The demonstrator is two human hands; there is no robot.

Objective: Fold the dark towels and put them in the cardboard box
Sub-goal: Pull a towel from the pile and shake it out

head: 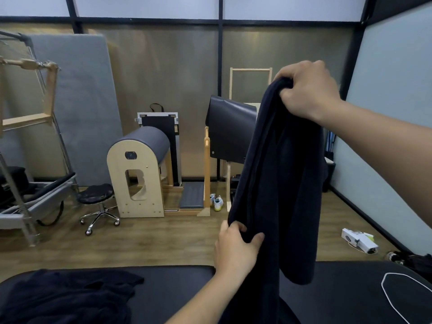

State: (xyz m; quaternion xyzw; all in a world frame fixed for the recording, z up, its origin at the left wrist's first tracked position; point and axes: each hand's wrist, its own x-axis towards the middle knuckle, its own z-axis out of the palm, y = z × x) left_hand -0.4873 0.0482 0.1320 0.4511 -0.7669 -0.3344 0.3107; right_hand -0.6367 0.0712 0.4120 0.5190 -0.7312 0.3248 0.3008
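**Dark towel held up between both hands**

The right hand [308,92] is raised high, and its fingers [288,90] are curled tight round the bunched top end of a dark towel [280,171]. From those fingers the cloth hangs down in long, loose folds. One fold ends in a rounded edge just above the counter [175,284]; the rest runs down past the bottom of the frame.

The left hand [236,250] is below and to the left of the right fingers. Its fingers [235,226] and thumb pinch the towel's left-hand edge, so both hands are closed on the same cloth and the towel is stretched slantwise between them.

Well to the lower left of the left fingers, a second dark towel [65,298] lies crumpled on the black padded counter, apart from both hands. To the lower right of the hanging cloth, a thin white cord [383,287] lies in a loop on the counter.

Beyond the fingers is a wooden floor [152,242]. On it stand a rolling stool [94,194] and an arched wooden barrel [138,174], with a pair of pale shoes [217,202] near the towel's left edge. A white box [358,239] lies on the floor to the right of the towel.
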